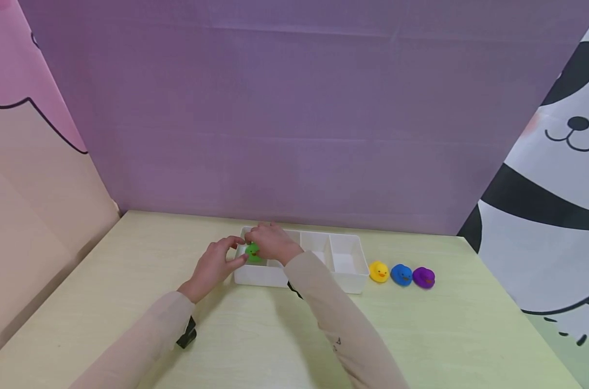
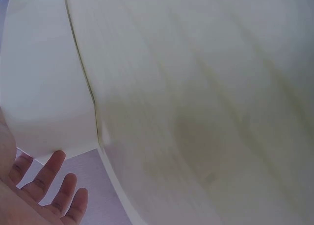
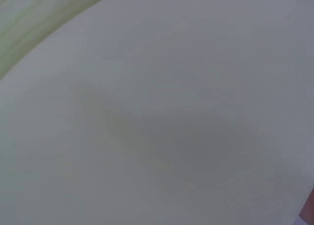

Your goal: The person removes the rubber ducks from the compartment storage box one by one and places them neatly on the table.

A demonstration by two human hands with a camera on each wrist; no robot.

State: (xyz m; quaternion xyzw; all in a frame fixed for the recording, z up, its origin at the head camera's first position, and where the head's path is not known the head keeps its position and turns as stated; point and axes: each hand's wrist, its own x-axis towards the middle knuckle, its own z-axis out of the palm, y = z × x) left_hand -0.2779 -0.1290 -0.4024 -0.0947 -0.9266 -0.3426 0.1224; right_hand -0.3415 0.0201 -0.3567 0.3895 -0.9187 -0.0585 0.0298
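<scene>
A green toy duck (image 1: 253, 252) is in the leftmost compartment of a white divided tray (image 1: 260, 277). My left hand (image 1: 216, 266) is at the tray's left end, its thumb and forefinger spread on either side of the duck's left edge. The left wrist view shows several fingers (image 2: 47, 176) of that hand spread and slightly bent beside the tray's wall. From above, my right hand (image 1: 271, 241) reaches over the same compartment, its fingertips bent down by the duck's head. Whether they pinch the duck is hidden. The right wrist view is mostly a blurred white surface.
Right of the tray, a yellow duck (image 1: 379, 272), a blue duck (image 1: 401, 275) and a purple duck (image 1: 423, 277) stand in a row on the light wooden table (image 1: 246, 346). A purple cloth backdrop (image 1: 294, 119) hangs behind the table.
</scene>
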